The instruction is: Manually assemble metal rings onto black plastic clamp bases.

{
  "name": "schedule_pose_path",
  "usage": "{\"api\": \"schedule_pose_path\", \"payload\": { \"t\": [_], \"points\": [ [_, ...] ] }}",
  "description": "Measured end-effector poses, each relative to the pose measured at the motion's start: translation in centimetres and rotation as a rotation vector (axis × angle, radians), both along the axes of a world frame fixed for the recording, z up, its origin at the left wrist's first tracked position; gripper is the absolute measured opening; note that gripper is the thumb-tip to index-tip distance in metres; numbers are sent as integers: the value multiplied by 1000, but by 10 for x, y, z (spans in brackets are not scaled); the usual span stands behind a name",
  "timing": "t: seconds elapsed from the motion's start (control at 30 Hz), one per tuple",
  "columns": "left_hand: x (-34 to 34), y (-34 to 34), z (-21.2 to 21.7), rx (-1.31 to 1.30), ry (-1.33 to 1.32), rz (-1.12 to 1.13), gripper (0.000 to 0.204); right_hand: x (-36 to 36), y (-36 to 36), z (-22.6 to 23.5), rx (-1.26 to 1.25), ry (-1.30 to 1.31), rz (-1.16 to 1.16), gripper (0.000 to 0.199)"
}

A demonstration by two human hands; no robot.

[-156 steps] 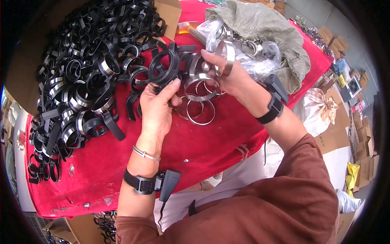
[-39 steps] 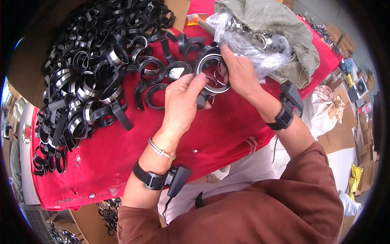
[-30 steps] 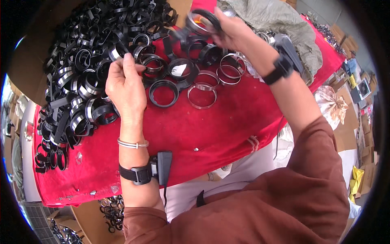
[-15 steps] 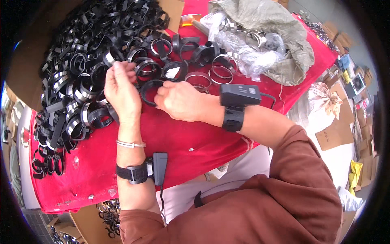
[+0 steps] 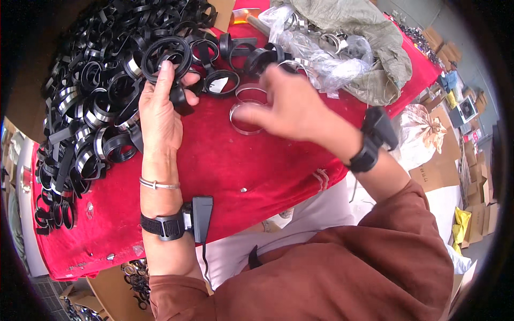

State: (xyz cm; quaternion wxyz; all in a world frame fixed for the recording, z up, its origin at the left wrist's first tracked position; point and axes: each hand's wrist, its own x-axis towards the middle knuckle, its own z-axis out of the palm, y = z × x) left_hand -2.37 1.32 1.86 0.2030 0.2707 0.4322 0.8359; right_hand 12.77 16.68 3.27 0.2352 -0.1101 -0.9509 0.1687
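Note:
My left hand (image 5: pixel 162 109) is closed on a black ring (image 5: pixel 184 47), its thumb against the near rim, raised at the edge of the pile. Black pieces lie close behind its fingers, so where the held one ends is hard to make out. My right hand (image 5: pixel 292 104), smeared by motion, is over the red cloth with thumb and fingers apart. Its thumb overlaps a thin silver metal ring (image 5: pixel 243 130); whether it presses on it I cannot tell. Another thin silver ring (image 5: pixel 250 85) lies just beyond. A black ring with a white scrap (image 5: pixel 218 84) inside lies between the hands.
A big heap of black rings and silver bands (image 5: pixel 101 69) covers the table's left and far side. At the far right, clear plastic bags (image 5: pixel 342 64) with metal rings lie on a grey-green sack (image 5: pixel 369 32). Red cloth (image 5: pixel 230 176) covers the table. Below it stands a carton (image 5: pixel 115 297).
My left hand has lifted a black ring from among the pieces. My right hand has swung right, away from the left, and opened. A silver ring now lies nearer, under its thumb.

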Motion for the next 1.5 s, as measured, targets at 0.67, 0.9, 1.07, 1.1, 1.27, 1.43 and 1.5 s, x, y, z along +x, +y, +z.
{"api": "schedule_pose_path", "payload": {
  "t": [0.67,0.9,1.07,1.1,1.27,1.43,1.5],
  "points": [
    [33,7,-1,-266,-305,-371,27,-7,-8,-23,-370,574,451,73],
    [11,0,-5,-197,-76,-208,26,5,-4,-36,-41,632,447,69],
    [14,0,-1,-76,47,-147,30,22,-8,-25,92,471,461,68],
    [13,0,-2,-74,71,-165,32,22,-9,-23,97,456,461,70],
    [19,-2,-1,-49,120,-208,36,19,-24,-9,216,443,420,79],
    [24,-2,3,-35,140,-191,37,20,-27,-9,347,364,325,82],
    [24,-2,4,-26,141,-196,37,20,-27,-9,385,358,303,83]
  ]
}}
